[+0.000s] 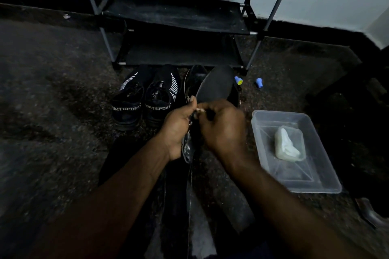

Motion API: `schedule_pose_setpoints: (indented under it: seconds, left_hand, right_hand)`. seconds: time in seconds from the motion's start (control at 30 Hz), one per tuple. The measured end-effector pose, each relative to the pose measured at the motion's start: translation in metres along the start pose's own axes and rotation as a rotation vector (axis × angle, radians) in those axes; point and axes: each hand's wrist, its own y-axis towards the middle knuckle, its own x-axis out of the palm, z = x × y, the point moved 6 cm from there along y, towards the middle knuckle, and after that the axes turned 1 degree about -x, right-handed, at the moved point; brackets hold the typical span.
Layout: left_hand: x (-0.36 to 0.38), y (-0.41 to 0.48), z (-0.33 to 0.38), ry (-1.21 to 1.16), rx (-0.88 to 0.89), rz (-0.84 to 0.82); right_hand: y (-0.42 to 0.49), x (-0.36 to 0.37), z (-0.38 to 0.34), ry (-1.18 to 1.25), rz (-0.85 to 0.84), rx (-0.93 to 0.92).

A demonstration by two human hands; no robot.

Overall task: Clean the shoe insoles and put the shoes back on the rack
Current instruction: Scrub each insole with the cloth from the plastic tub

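Note:
A dark insole (214,84) points away from me toward the rack. My left hand (177,126) grips its near part, thumb on top. My right hand (223,126) is curled over the insole's middle and pinches something small and pale against it; what it is I cannot tell. Wet streaks show on the insole's heel end (187,151) below my left palm. Two black sport shoes (128,103) (162,99) stand side by side on the floor to the left. Another dark shoe (196,75) lies behind the insole. The black shoe rack (176,19) stands against the wall.
A clear plastic tub (320,176) holding a pale block like soap (288,145) sits on the floor to my right. Two small blue caps (238,80) (259,82) lie near the rack's right foot. The floor is dark speckled. My dark-clad legs stretch out beneath my arms.

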Motion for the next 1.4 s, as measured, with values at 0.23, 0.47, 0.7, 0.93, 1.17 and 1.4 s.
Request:
schedule_pose_setpoints:
  seconds: [0.23,0.47,0.7,0.93,1.17,1.4]
  left_hand:
    - [-0.009,0.006,-0.003,-0.047,0.018,-0.005]
    - [-0.001,0.005,-0.003,-0.069,0.043,-0.035]
    - [-0.007,0.008,-0.004,-0.104,0.008,-0.041]
    - [0.001,0.0,-0.004,-0.149,-0.041,-0.143]
    - [0.005,-0.003,-0.007,-0.183,-0.043,-0.15]
    - [-0.013,0.006,0.005,-0.13,0.016,-0.042]
  right_hand:
    - [-0.009,0.002,-0.002,0.064,-0.028,-0.021]
    - [0.001,0.002,0.0,0.049,-0.023,0.107]
    - [-0.041,0.018,-0.013,0.093,-0.114,0.074]
    - [-0.033,0.007,-0.016,0.053,-0.027,0.076]
    - [0.021,0.006,-0.006,-0.038,0.03,0.157]
    - [-0.032,0.023,-0.023,-0.009,-0.104,0.051]
